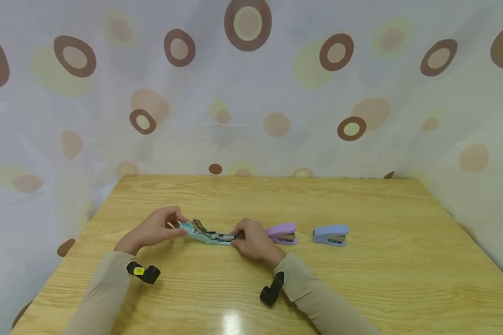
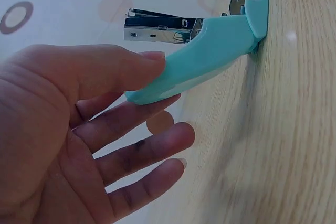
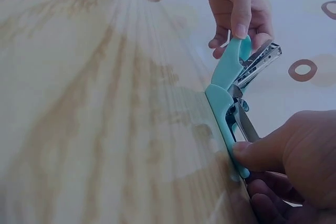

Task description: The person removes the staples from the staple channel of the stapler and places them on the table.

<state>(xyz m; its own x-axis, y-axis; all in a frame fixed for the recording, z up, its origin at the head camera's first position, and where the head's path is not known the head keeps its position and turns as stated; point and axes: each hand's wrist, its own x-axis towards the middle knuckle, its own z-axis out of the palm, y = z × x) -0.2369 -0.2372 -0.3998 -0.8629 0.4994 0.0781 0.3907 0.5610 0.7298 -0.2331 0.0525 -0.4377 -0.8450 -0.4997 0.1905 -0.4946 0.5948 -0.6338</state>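
Note:
A mint-green stapler (image 1: 200, 236) is spread wide open on the table, its cover swung back to the left. Between thumb and index finger my left hand (image 1: 154, 227) pinches the tip of that cover, the other fingers extended below it in the left wrist view. The metal staple magazine (image 2: 155, 30) sticks up at an angle from the cover. My right hand (image 1: 253, 239) grips the far end of the stapler's base (image 3: 223, 111), thumb on its side and fingers curled underneath, holding it low at the tabletop.
Just right of my right hand stands a purple stapler (image 1: 282, 229), partly hidden by it. Farther right is a blue stapler (image 1: 332, 229). Both are closed on the wooden table (image 1: 385, 279). A patterned curtain (image 1: 251, 93) hangs behind the table's back edge.

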